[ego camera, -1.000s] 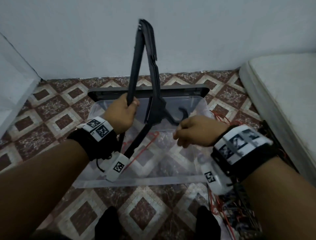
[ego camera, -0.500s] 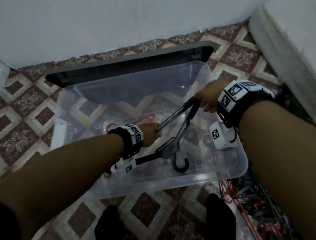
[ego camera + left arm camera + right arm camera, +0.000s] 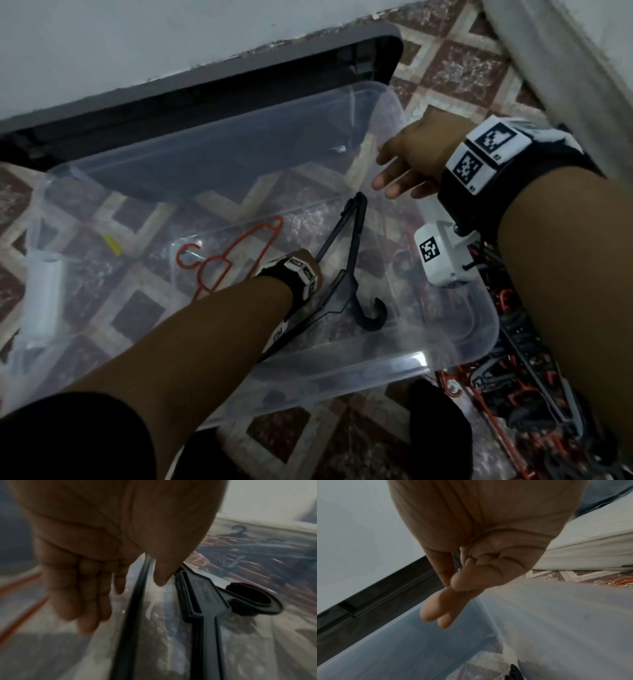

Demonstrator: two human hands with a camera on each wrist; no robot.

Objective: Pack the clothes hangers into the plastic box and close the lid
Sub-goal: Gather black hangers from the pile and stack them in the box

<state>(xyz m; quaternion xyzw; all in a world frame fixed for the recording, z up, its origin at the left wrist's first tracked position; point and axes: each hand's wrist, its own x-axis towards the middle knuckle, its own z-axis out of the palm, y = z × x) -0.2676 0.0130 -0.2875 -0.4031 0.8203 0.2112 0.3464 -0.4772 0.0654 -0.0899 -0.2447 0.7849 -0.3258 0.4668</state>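
A clear plastic box (image 3: 342,373) stands open on the tiled floor. Its dark lid (image 3: 205,99) leans on the wall behind it. A black hanger (image 3: 346,287) lies on the box bottom, hook toward me, beside an orange hanger (image 3: 239,246). My left hand (image 3: 306,263) is low inside the box at the black hanger's bar. In the left wrist view the bar of the black hanger (image 3: 204,601) runs between thumb and forefinger of my left hand (image 3: 140,584), whose fingers hang straight and apart. My right hand (image 3: 394,171) hovers over the box's right rim, fingers relaxed and holding nothing (image 3: 453,601).
A pile of orange and black hangers (image 3: 524,383) lies on the floor right of the box, also visible through its wall (image 3: 240,561). A white mattress (image 3: 565,68) borders the far right. The wall stands close behind the lid (image 3: 376,595).
The black hanger went from upright above the box down onto its bottom. My right hand let go of its end and lifted to the right rim. My left hand's fingers have loosened.
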